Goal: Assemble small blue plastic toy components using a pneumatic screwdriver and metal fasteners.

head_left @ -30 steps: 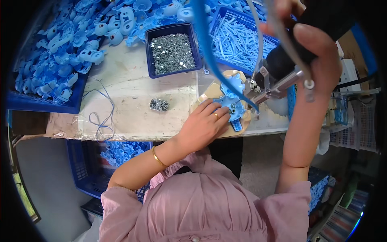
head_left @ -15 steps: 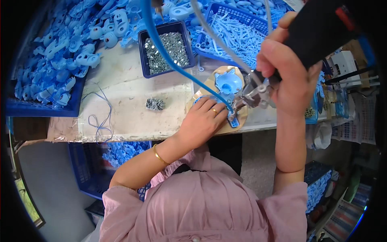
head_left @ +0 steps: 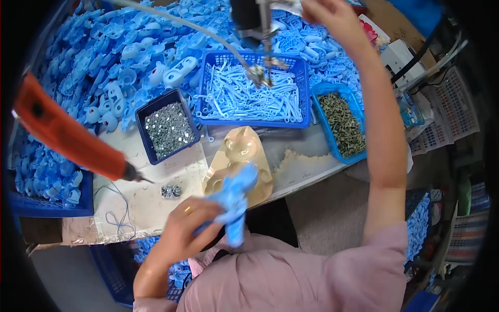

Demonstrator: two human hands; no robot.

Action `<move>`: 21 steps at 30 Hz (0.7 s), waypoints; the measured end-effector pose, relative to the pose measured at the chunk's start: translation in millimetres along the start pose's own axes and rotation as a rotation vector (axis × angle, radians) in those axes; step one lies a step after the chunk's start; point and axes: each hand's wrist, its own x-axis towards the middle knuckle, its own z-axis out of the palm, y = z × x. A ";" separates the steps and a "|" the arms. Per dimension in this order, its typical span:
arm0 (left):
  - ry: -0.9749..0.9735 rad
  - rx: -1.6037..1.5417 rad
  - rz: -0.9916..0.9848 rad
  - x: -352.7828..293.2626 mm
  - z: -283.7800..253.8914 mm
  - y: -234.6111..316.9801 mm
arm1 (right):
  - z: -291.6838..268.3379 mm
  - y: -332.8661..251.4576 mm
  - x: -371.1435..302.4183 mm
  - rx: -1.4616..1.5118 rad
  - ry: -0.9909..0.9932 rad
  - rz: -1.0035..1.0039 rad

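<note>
My left hand [head_left: 189, 223] is closed around a light-blue plastic part [head_left: 236, 195], blurred by motion and raised in front of the table edge. Just beyond it lies a tan moulded holder [head_left: 221, 167] with hollows in it. My right hand [head_left: 335, 15] is stretched to the far side, over the heap of blue parts, and the upper edge cuts it off. Its fingers look bent, but their grip cannot be made out. A black power screwdriver [head_left: 248, 23] with a metal head hangs to the left of that hand, apart from it.
An orange power screwdriver [head_left: 67, 130] hangs at the left. Beyond the holder are a dark tray [head_left: 195, 136] of small metal pieces, a blue basket [head_left: 254, 124] of light-blue links and a blue tray [head_left: 340, 156] of screws. Blue parts [head_left: 125, 49] lie heaped behind.
My left hand has lifted the blue part off the holder and drawn it toward me. My right hand has let go of the black screwdriver and moved up and away. The view has shifted.
</note>
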 end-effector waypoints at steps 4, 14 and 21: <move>-0.307 -0.023 -0.268 -51.1 -66.1 13.6 | -35.3 137.7 -94.7 -0.732 -0.371 0.638; -0.354 0.883 -1.068 -197.3 -73.5 12.6 | 29.7 153.4 -139.6 -0.866 -0.198 0.754; -0.222 0.395 -0.252 -46.9 -28.6 10.5 | -5.0 72.4 -123.2 -0.293 -0.083 0.643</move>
